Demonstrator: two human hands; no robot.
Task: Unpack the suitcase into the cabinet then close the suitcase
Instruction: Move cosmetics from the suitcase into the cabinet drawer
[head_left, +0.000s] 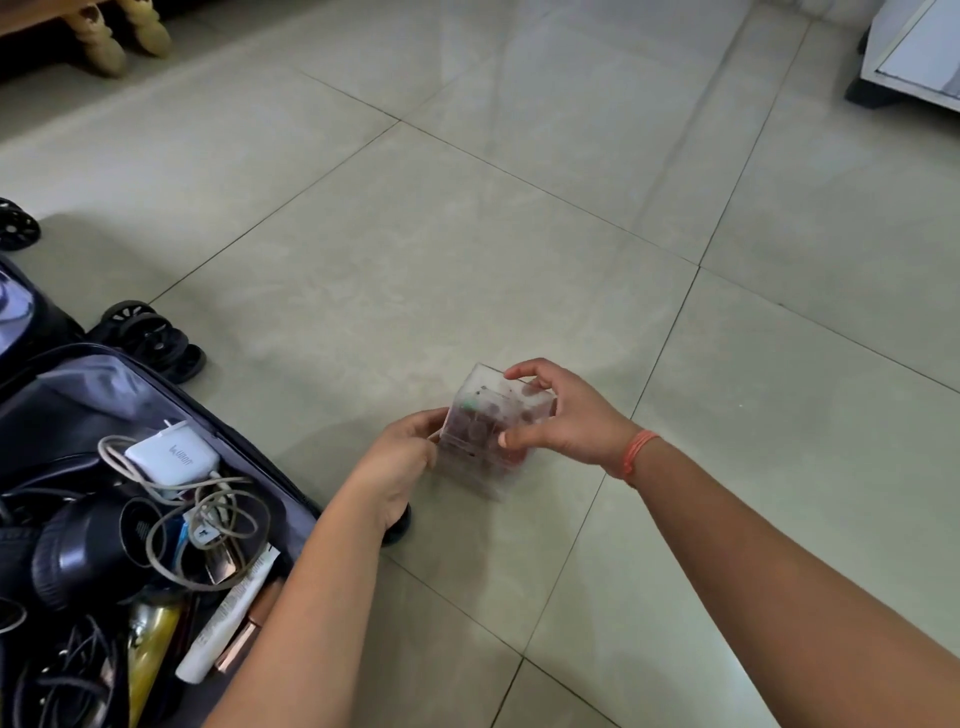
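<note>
Unpacking under way, suitcase (291, 499) open and mostly full.
Left hand (402, 462) and right hand (566, 421) grip clear plastic box (493, 426) above floor tiles (519, 234); charger (174, 457), cables (208, 514), tubes (228, 618) remain inside; cabinet (914, 52) apparently far right.

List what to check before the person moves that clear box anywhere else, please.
1. Grip on the clear box: left hand and right hand hold opposite sides: ok.
2. Box lid closed: cannot tell, it is blurred.
3. The suitcase emptied: not ok; a white charger, cables and tubes lie inside.
4. The suitcase open for more unpacking: ok.
5. Destination ready: cannot tell; only a white furniture corner shows.
</note>
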